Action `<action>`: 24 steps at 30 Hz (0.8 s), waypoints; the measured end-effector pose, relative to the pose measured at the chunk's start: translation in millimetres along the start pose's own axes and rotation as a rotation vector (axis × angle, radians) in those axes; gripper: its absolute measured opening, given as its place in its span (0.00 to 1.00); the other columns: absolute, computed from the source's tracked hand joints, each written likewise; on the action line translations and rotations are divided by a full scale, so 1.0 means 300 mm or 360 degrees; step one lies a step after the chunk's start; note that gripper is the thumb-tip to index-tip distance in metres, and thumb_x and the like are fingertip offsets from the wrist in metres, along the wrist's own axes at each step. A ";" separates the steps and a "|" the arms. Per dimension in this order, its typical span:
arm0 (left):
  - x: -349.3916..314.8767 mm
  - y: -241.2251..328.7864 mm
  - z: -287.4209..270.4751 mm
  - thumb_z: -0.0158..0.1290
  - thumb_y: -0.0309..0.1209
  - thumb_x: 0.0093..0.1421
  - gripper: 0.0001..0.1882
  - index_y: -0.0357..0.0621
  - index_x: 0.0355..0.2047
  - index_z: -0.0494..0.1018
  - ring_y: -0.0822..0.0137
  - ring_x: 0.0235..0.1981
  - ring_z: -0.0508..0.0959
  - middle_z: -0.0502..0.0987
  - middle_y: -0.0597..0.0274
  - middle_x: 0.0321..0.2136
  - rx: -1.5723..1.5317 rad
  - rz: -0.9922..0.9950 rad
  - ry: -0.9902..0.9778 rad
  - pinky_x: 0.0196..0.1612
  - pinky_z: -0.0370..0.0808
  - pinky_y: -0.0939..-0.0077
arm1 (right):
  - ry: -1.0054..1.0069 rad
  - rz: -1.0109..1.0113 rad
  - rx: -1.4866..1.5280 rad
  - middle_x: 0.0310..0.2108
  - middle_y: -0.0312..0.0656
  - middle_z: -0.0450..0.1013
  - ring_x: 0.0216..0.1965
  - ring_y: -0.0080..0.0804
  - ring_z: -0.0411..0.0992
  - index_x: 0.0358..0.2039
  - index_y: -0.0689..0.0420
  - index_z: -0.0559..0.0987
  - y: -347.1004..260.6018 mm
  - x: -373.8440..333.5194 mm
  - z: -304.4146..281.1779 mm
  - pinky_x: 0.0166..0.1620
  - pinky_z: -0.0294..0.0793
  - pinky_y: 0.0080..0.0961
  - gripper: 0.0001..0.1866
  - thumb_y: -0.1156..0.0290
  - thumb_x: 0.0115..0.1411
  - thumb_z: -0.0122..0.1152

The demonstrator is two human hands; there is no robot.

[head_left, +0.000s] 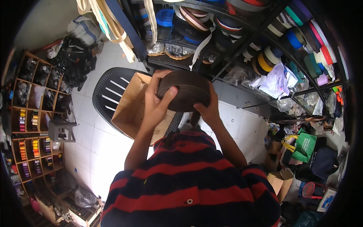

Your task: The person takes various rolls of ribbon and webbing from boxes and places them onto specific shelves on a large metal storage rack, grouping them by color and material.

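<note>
Between both hands I hold a large dark brown roll of webbing (185, 89), raised in front of my chest. My left hand (159, 92) grips its left side, with the thumb lying over the near face. On the right side, my right hand (208, 104) is closed round the edge, its thumb at the lower rim. The fingers behind the roll are partly hidden. Just left of and below the roll, an opened cardboard box (130, 108) rests on a dark plastic chair (104, 90) with a slatted back.
Ahead, dark metal shelves (242, 49) carry many coloured webbing rolls. Pale straps (109, 26) hang at upper left. A wooden rack (38, 125) with thread spools and a grey stool (62, 130) stand left. At right lie a green bag (304, 146) and a small carton (280, 183).
</note>
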State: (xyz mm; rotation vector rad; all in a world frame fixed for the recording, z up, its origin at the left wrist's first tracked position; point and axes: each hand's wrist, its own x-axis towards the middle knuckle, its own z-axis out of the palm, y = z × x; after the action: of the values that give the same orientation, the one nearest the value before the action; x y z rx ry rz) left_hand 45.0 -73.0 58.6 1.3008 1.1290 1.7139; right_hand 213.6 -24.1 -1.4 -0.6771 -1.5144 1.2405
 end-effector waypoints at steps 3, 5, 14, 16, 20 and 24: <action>-0.030 -0.039 0.028 0.53 0.37 0.60 0.18 0.37 0.44 0.68 0.70 0.44 0.71 0.73 0.58 0.38 -0.0438 -0.0252 0.0229 0.49 0.65 0.77 | 0.0134 -0.0002 0.0005 0.43 0.47 0.71 0.44 0.36 0.71 0.51 0.64 0.67 -0.002 -0.020 0.033 0.49 0.69 0.31 0.36 0.62 0.45 0.73; -0.019 -0.009 0.001 0.52 0.38 0.59 0.19 0.37 0.44 0.68 0.70 0.42 0.72 0.73 0.58 0.37 -0.0322 -0.0349 0.0102 0.48 0.66 0.78 | 0.0073 0.0154 -0.0049 0.41 0.47 0.73 0.43 0.36 0.72 0.50 0.62 0.68 -0.049 -0.008 0.036 0.49 0.69 0.31 0.35 0.59 0.45 0.73; 0.050 0.049 -0.032 0.62 0.30 0.53 0.15 0.36 0.38 0.74 0.71 0.33 0.79 0.80 0.56 0.30 0.0603 -0.0171 -0.0340 0.38 0.75 0.75 | -0.0401 0.0250 -0.0365 0.37 0.47 0.77 0.39 0.45 0.76 0.46 0.55 0.72 -0.140 0.081 0.012 0.45 0.72 0.35 0.32 0.56 0.43 0.74; 0.039 0.028 -0.029 0.61 0.30 0.54 0.14 0.36 0.39 0.74 0.72 0.34 0.78 0.79 0.57 0.31 0.0481 -0.0196 -0.0171 0.40 0.74 0.77 | -0.0364 0.0205 -0.0522 0.37 0.48 0.77 0.40 0.46 0.76 0.46 0.56 0.72 -0.137 0.080 0.006 0.45 0.73 0.36 0.32 0.56 0.43 0.74; 0.028 0.002 -0.033 0.61 0.30 0.54 0.14 0.35 0.38 0.74 0.72 0.35 0.76 0.78 0.58 0.32 0.0312 -0.0116 0.0054 0.40 0.73 0.78 | -0.0389 0.0264 -0.0849 0.36 0.48 0.76 0.37 0.38 0.76 0.45 0.60 0.73 -0.175 0.070 -0.017 0.41 0.73 0.30 0.30 0.65 0.41 0.75; 0.047 0.041 -0.113 0.60 0.32 0.55 0.15 0.34 0.38 0.74 0.72 0.34 0.77 0.78 0.58 0.31 0.0425 -0.0045 0.0122 0.40 0.73 0.78 | -0.0275 0.0117 -0.1365 0.36 0.45 0.73 0.41 0.44 0.70 0.44 0.55 0.75 -0.155 0.033 -0.132 0.47 0.66 0.35 0.25 0.67 0.44 0.72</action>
State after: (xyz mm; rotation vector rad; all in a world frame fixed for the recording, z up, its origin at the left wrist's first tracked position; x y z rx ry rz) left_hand 8.4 -72.6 71.0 1.3786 1.4535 1.6462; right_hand 255.4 -15.5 43.7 -1.1988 -2.1941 0.6639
